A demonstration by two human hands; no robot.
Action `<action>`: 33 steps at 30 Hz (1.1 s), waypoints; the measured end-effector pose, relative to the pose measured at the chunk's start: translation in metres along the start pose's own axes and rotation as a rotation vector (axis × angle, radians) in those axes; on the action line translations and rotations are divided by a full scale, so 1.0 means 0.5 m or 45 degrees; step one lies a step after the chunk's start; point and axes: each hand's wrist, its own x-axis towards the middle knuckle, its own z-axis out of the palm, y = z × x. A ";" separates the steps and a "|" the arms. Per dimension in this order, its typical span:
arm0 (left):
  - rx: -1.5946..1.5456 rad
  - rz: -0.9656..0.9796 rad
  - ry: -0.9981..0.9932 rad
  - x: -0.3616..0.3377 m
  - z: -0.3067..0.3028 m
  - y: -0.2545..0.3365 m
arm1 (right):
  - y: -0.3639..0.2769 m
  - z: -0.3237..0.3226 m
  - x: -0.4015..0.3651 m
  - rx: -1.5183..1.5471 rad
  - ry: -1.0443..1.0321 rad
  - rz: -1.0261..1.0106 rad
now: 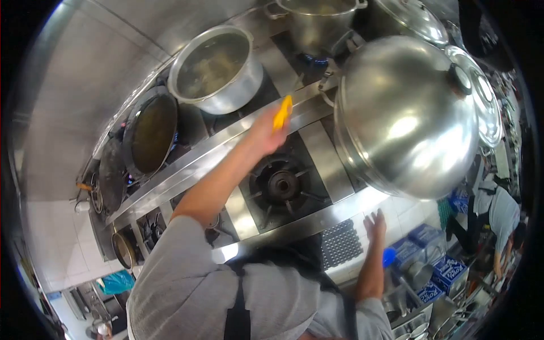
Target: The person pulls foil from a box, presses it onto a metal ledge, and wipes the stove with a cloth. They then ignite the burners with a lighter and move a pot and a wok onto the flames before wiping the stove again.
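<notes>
My left hand (271,131) is closed around a yellow-handled tool (281,113) and reaches over the stove. The tool's thin metal end points away from me; it is too blurred to tell whether it is a blade or a rod. Below the hand sits a bare gas burner (283,187). Just beyond stands an aluminum pot (226,93) of cloudy liquid with pale pieces in it. My right hand (374,226) hangs past the stove's front edge with its fingers apart, holding nothing. Near it is a large domed metal lid (405,119) with a dark knob.
A wide dark pan (150,133) of brownish liquid stands at the left rear. Another steel pot (317,28) sits over a blue flame at the back. Blue boxes (450,271) and a black perforated mat (341,245) lie at the lower right. Another person (498,215) is bent over at far right.
</notes>
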 end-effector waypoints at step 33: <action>0.124 -0.049 0.259 -0.649 -0.406 -0.350 | 0.015 0.056 0.246 0.083 -0.289 -0.413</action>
